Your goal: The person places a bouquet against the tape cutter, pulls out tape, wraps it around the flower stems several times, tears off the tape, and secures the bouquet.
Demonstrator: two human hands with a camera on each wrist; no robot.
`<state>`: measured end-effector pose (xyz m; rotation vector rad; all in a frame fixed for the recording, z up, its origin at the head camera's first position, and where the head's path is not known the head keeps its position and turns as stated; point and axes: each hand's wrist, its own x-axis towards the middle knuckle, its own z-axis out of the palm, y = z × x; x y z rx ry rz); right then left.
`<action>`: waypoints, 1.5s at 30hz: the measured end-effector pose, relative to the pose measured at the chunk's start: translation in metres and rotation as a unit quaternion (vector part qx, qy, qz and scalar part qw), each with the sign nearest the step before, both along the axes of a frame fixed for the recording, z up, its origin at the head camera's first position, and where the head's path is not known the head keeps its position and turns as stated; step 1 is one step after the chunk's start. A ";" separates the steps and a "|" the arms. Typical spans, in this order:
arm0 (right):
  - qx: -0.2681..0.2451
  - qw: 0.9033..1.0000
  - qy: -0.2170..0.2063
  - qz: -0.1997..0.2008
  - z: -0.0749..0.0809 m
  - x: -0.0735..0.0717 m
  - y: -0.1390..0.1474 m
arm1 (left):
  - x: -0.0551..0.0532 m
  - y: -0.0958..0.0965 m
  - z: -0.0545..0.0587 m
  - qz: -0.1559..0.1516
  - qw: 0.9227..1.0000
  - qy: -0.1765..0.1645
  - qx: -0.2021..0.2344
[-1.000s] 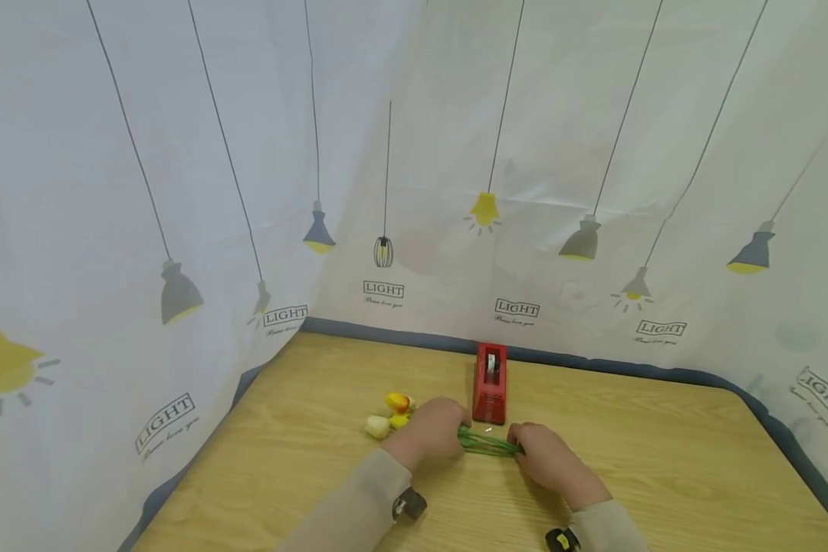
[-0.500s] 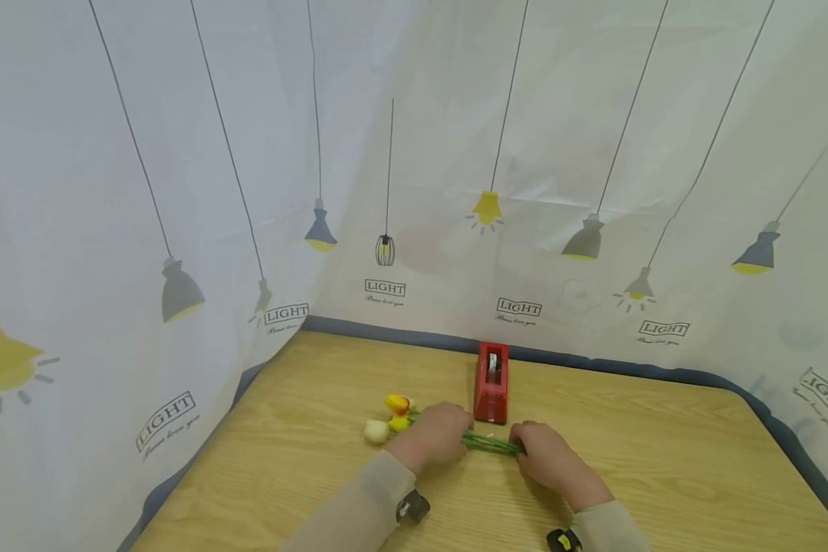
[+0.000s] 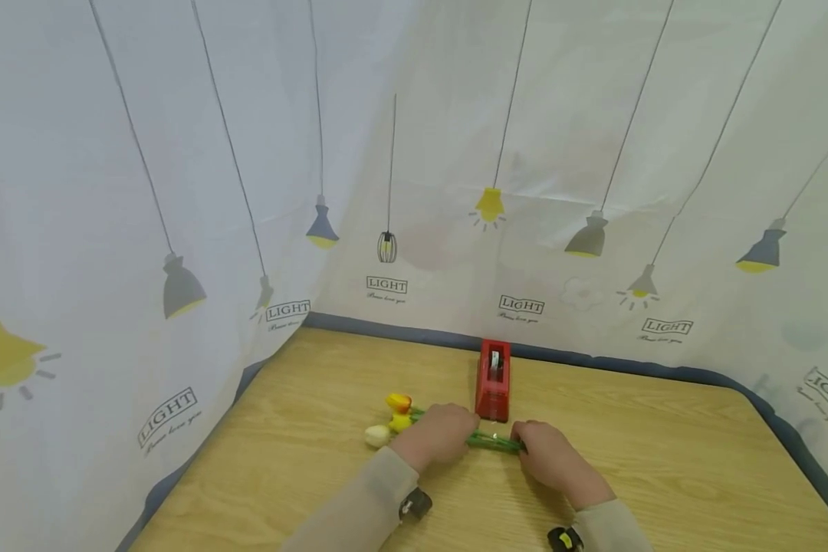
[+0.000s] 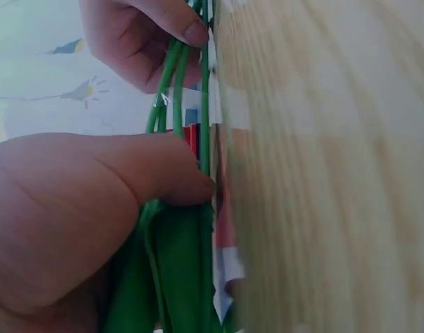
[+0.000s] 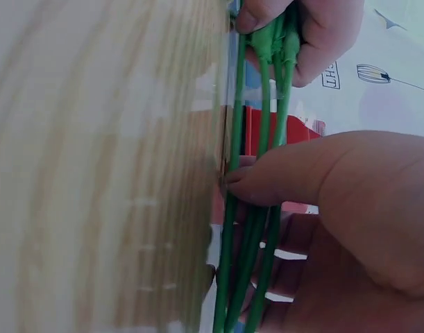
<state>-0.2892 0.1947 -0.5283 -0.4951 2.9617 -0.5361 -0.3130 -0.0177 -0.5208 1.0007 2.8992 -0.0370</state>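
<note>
A small bunch of tulips lies low over the table, with an orange-yellow tulip (image 3: pixel 399 403), a yellow tulip (image 3: pixel 400 422) and a white tulip (image 3: pixel 377 436) at its left end. My left hand (image 3: pixel 438 435) grips the bunch below the blooms, thumb across the green leaves (image 4: pixel 177 257) in the left wrist view. Toward the stem ends, my right hand (image 3: pixel 553 461) pinches the green stems (image 5: pixel 264 125) between thumb and fingers. Clear tape (image 4: pixel 173 98) shows across the stems between both hands. Just behind them stands a red tape dispenser (image 3: pixel 493 383).
The wooden table (image 3: pixel 662 437) reaches back to a dark blue edge (image 3: pixel 414 336). Beyond it hangs a white sheet (image 3: pixel 441 153) printed with lamps, enclosing the back and sides. Black wrist cameras (image 3: pixel 416 504) sit at both sleeves.
My left hand has shifted slightly right along the bunch, and the stems between the hands look closer together. The right hand stays nearly in place. The head view has tipped slightly.
</note>
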 end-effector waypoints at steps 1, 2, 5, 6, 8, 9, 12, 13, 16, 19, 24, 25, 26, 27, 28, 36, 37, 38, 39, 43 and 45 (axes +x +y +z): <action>-0.002 1.000 0.003 0.001 0.001 0.000 0.000 | 0.000 0.000 0.001 -0.003 1.000 0.002 -0.001; -0.005 1.000 0.002 0.001 0.001 0.001 0.001 | 0.001 0.000 0.002 -0.006 1.000 0.004 -0.003; -0.015 1.000 0.001 0.004 0.004 0.002 0.003 | 0.000 0.000 0.003 -0.012 1.000 0.008 -0.005; -0.018 1.000 0.001 0.007 0.005 0.002 0.003 | 0.000 0.000 0.003 -0.012 1.000 0.008 -0.003; -0.025 1.000 -0.005 0.011 0.007 0.002 0.005 | -0.001 -0.002 0.004 -0.010 1.000 0.007 0.004; -0.028 0.999 -0.008 0.014 0.008 0.002 0.005 | -0.001 -0.002 0.005 -0.009 1.000 0.007 0.007; -0.039 0.999 -0.028 0.021 0.010 0.002 0.007 | -0.001 -0.004 0.007 -0.009 1.000 0.012 0.015; -0.043 0.998 -0.036 0.022 0.010 0.002 0.008 | 0.000 -0.005 0.009 -0.011 1.000 0.015 0.015; -0.054 0.996 -0.064 0.032 0.010 0.001 0.010 | 0.001 -0.007 0.014 -0.017 1.000 0.023 0.013; -0.072 0.992 -0.094 0.049 0.009 0.001 0.012 | 0.002 -0.009 0.019 -0.020 0.999 0.028 0.009; -0.125 0.979 -0.138 0.078 0.010 0.000 0.016 | 0.002 -0.012 0.022 -0.017 1.000 0.026 0.004; -0.138 0.976 -0.143 0.084 0.010 -0.001 0.016 | 0.001 -0.012 0.022 -0.015 1.000 0.024 0.005; -0.150 0.974 -0.144 0.089 0.011 -0.001 0.017 | 0.001 -0.012 0.023 -0.012 1.000 0.022 0.005; -0.159 0.972 -0.143 0.095 0.012 -0.001 0.017 | 0.001 -0.012 0.023 -0.008 1.000 0.019 0.008; -0.166 0.971 -0.141 0.099 0.012 -0.001 0.018 | 0.000 -0.012 0.023 -0.004 1.000 0.017 0.012; -0.145 0.980 -0.099 0.092 0.016 -0.004 0.018 | -0.002 -0.012 0.025 -0.005 0.999 0.036 0.026; -0.143 0.981 -0.097 0.088 0.016 -0.005 0.018 | -0.001 -0.012 0.025 -0.005 0.999 0.040 0.028; -0.140 0.982 -0.093 0.087 0.017 -0.005 0.019 | -0.001 -0.012 0.026 -0.006 0.999 0.043 0.030; -0.140 0.982 -0.093 0.086 0.017 -0.005 0.019 | -0.001 -0.012 0.027 -0.008 0.998 0.048 0.031; -0.143 0.982 -0.088 0.085 0.017 -0.007 0.021 | 0.003 -0.014 0.038 -0.032 0.996 0.077 0.042; -0.149 0.981 -0.087 0.085 0.016 -0.007 0.021 | 0.007 -0.019 0.046 -0.052 0.992 0.093 0.062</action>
